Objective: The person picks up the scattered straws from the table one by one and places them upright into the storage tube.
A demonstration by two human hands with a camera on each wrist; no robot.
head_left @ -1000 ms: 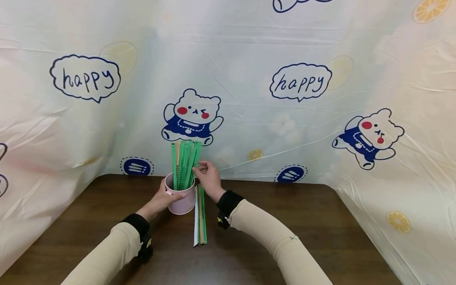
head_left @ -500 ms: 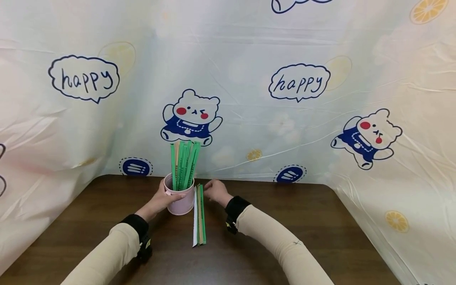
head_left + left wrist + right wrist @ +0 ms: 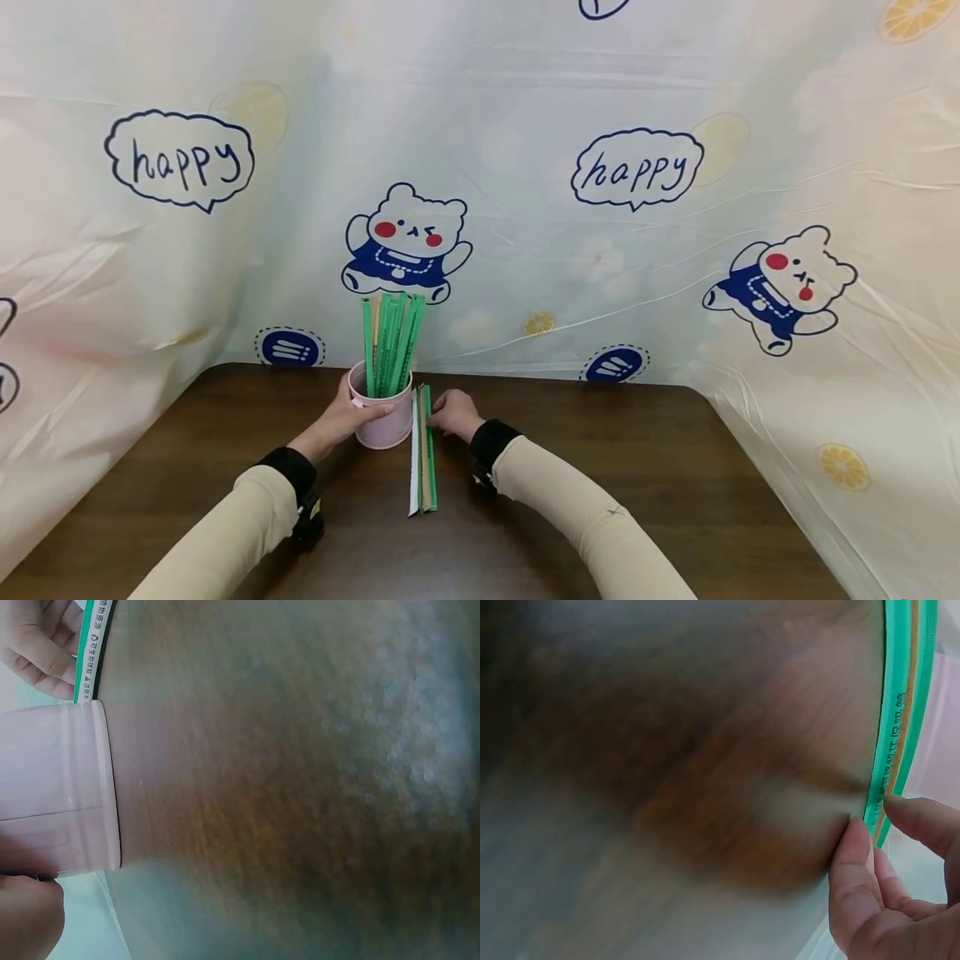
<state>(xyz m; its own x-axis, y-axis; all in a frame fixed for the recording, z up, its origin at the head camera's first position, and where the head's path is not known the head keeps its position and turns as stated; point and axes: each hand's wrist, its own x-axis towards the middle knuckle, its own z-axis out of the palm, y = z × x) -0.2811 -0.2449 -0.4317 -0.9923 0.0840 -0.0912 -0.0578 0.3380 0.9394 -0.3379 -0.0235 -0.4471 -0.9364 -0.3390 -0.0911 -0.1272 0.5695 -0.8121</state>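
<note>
A pink bucket [image 3: 384, 429] stands upright on the table, holding several green paper-wrapped straws [image 3: 392, 342] and a tan one. My left hand [image 3: 337, 421] grips its left side, with the thumb lying across the front. Right of the bucket lies a small row of wrapped straws: a white-edged one [image 3: 414, 475], a tan one [image 3: 425, 475] and a green one [image 3: 432, 475]. My right hand [image 3: 457, 414] is at the far part of that row. In the right wrist view, its thumb and finger pinch the edge of the outer green straw [image 3: 894, 712].
The brown wooden table [image 3: 600, 475] extends to both sides. A pale printed curtain [image 3: 517, 250] hangs right behind the table's back edge and along both sides.
My right hand has let go of a straw at the bucket, come down to the right and closed in on the straws on the table. The left hand stays on the bucket.
</note>
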